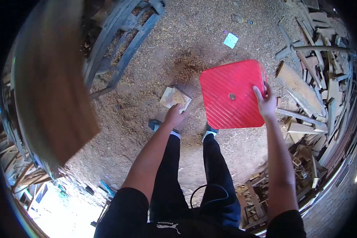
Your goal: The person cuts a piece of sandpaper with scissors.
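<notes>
One red, square, ridged plastic panel (222, 97) with clipped corners and one round hole in its middle is at the person's right hand (267, 101), which grips its right edge, thumb on top and the other fingers around the side.

The left hand (175, 115) is at one pale, roughly square wooden block (173, 96); its fingers are bunched close together over the block's near edge, but whether they grip it or only overlap it in view I cannot tell. The block lies left of the panel, the two apart.

Two dark shoes (154, 125) stand on the chip-strewn earth floor (146, 89). One small, white, flat square (230, 40) lies beyond the panel. One large brown wooden board (57, 83), blurred, fills the left side, beside one grey wooden frame (125, 65). At right, one thick, pale plank (299, 88) lies by heaped wood scraps (337, 95), too many to count.
</notes>
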A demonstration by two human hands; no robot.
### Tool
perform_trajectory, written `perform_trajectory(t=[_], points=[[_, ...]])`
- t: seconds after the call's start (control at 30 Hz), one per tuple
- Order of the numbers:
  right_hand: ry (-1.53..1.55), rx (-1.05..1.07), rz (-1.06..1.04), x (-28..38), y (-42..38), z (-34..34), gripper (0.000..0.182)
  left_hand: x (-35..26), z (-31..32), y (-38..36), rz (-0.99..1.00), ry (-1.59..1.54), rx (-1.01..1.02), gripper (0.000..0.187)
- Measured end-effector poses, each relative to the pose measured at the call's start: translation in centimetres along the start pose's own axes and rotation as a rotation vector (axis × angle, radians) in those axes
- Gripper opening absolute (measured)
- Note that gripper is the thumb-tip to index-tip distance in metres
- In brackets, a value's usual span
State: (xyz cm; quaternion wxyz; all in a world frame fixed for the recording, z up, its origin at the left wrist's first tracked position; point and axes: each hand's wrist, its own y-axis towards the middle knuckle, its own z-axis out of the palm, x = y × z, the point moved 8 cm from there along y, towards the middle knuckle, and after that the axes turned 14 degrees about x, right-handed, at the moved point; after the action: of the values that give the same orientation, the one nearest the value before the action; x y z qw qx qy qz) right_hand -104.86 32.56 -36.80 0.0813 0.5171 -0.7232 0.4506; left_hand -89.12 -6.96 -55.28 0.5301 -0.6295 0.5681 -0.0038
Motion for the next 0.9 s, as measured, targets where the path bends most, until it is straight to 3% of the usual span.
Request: perform_trajectory(t=[0.03,0.1,0.3,0.4,0.47,0.53,0.73,0.77,0.87,0.9], points=[[-0.105,0.008,-0.06,1.6,0.9,-0.4,0.07,2.9,0.4,0.5,-0.067,0.008,0.052,0.033],[-0.328,0.017,-0.145,2.6,1.5,-1.3,0.077,7.7,1.2,0.9,-0.262,0.089,0.236,0.047],[-0.084,0.03,-0.097,-1.4,0.9,0.3,0.083,22.6,4.0,5.1,-0.427,0.269,0.268,0.059],[0.114,-0.007,-0.077,-3.2,0.6,2.1,0.086,23.8,3.2,8.3,-0.528,0.311,0.356,0.061],[0.119,-0.008,0.005,-4.8,0.6,2.5,0.085,23.0,2.0,10.4,-0.519,0.279,0.325,0.063],[0.156,-0.001,-0.001,-4.7,0.4,2.8,0.082,27.2,2.6,13.7,-0.467,0.355,0.231,0.068],[0.143,-0.043,0.06,-6.7,-0.4,3.1,0.074,29.6,5.3,20.5,-0.343,0.078,0.267,0.07],[0.151,-0.058,0.034,-6.8,-0.3,3.1,0.073,30.2,6.7,20.9,-0.315,-0.19,0.321,0.065],[0.078,-0.063,0.04,-7.3,0.1,3.2,0.066,29.0,6.7,21.4,-0.345,-0.285,0.234,0.058],[0.056,-0.056,0.045,-7.3,0.3,3.3,0.065,28.5,6.8,21.1,-0.368,-0.301,0.235,0.07]])
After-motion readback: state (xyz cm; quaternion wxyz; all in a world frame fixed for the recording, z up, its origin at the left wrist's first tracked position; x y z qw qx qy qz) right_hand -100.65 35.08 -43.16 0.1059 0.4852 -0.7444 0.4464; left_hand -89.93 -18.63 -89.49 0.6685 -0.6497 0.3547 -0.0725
